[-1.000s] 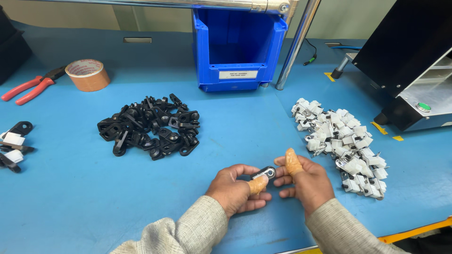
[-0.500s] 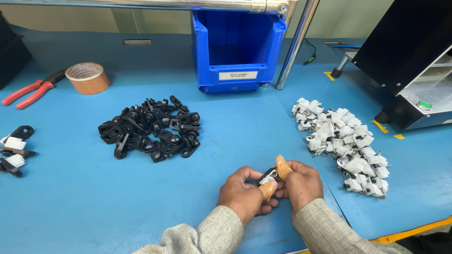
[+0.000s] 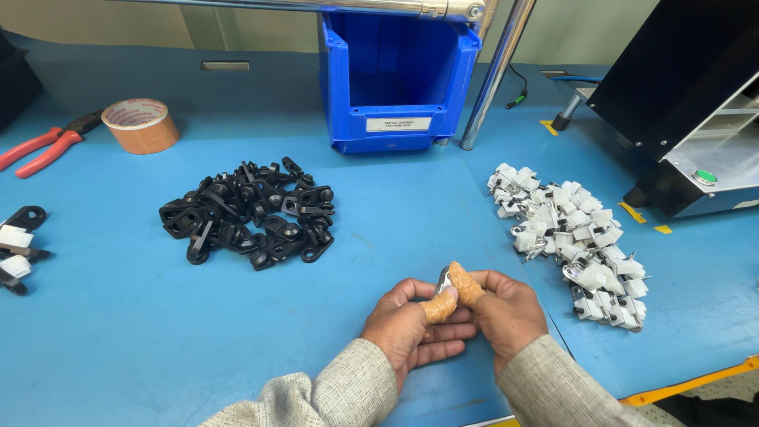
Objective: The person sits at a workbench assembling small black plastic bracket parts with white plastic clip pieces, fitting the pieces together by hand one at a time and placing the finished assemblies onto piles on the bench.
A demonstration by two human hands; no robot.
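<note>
Low in the head view, my left hand [image 3: 411,328] and my right hand [image 3: 506,312] press together around one small black and white clip part [image 3: 443,279]. Both thumbs wear tan finger cots and lie over the part, hiding most of it. A heap of black plastic clips [image 3: 253,217] lies on the blue table to the upper left of my hands. To their right spreads a pile of white clip pieces [image 3: 573,237] with metal bits.
An open blue bin [image 3: 395,79] stands at the back centre beside a slanted metal pole [image 3: 494,75]. A tape roll [image 3: 141,125] and red-handled pliers [image 3: 39,146] lie at the back left. Several assembled clips [image 3: 17,249] sit at the left edge. A black machine [image 3: 680,103] fills the right.
My hands have drawn closer together and slid slightly toward me. The thumbs now cover the clip part, which showed more plainly between the fingers before.
</note>
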